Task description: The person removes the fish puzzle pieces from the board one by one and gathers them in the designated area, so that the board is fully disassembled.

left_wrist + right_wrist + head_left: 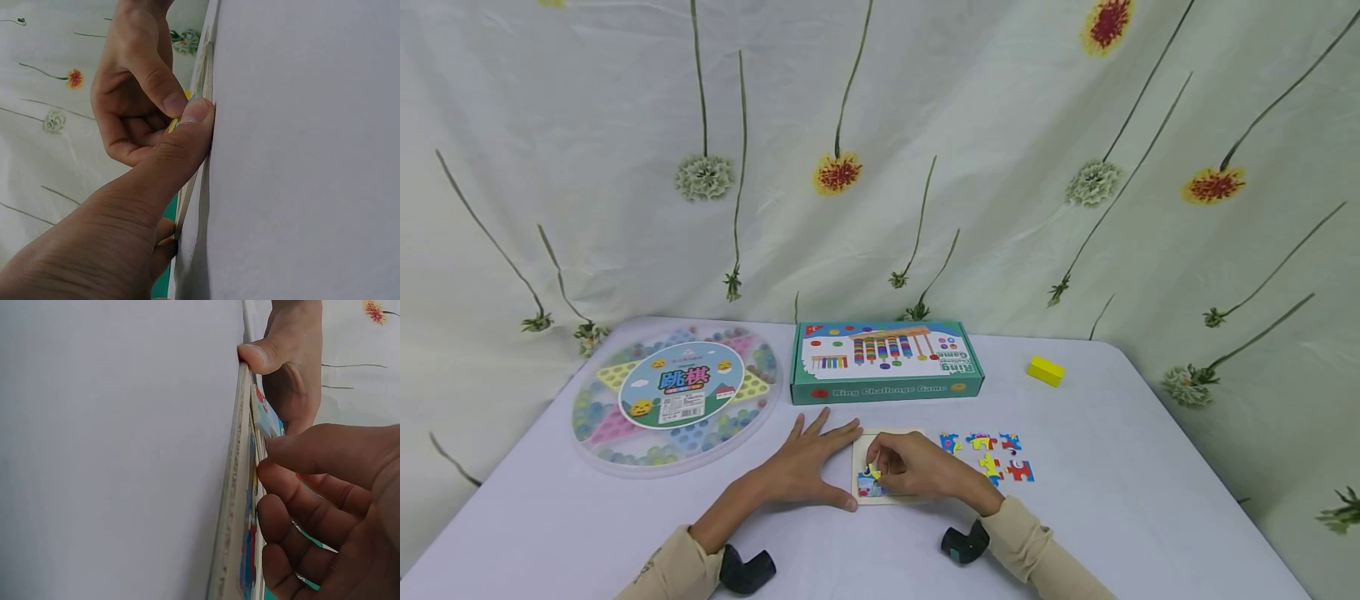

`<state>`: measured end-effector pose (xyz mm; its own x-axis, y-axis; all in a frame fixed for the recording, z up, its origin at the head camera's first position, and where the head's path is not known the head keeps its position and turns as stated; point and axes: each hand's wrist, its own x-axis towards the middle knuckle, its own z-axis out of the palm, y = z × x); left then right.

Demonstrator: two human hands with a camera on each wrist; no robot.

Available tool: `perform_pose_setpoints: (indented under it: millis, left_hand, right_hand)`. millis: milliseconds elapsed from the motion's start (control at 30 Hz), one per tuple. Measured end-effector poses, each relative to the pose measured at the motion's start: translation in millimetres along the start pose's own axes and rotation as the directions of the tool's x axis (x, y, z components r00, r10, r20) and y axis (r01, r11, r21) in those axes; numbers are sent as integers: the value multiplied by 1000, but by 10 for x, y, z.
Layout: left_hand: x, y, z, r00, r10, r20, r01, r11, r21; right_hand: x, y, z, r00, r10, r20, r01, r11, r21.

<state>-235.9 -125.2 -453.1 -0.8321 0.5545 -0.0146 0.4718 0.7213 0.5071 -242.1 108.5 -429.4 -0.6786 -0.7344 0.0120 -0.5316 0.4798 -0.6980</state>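
A wooden puzzle tray (861, 457) lies flat on the table, with some pieces set in its lower part. My left hand (805, 467) is spread along the tray's left side. Its thumb (256, 357) presses at the near corner, and the other fingers stretch toward the far edge. Over the tray, my right hand (917, 465) pinches a colourful jigsaw piece (267, 415) between thumb and fingers. In the right wrist view this piece is tilted above the tray, near the left thumb. The right fingers cover much of the tray in the head view.
Several loose jigsaw pieces (1019, 471) lie right of the tray. Behind it stands a green Ring Challenge Game box (887, 392). A round Chinese checkers set (681, 387) lies at the left, a yellow block (1046, 371) at the back right. A flowered curtain (1000, 125) hangs behind.
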Motion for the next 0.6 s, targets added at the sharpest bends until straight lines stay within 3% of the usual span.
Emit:
perform_pose_setpoints:
  millis: [600]
  left_hand:
    - [3, 15, -7, 1000, -2, -5, 2, 1000, 14]
  right_hand:
    - [-132, 21, -156, 999, 4, -33, -3, 999, 48]
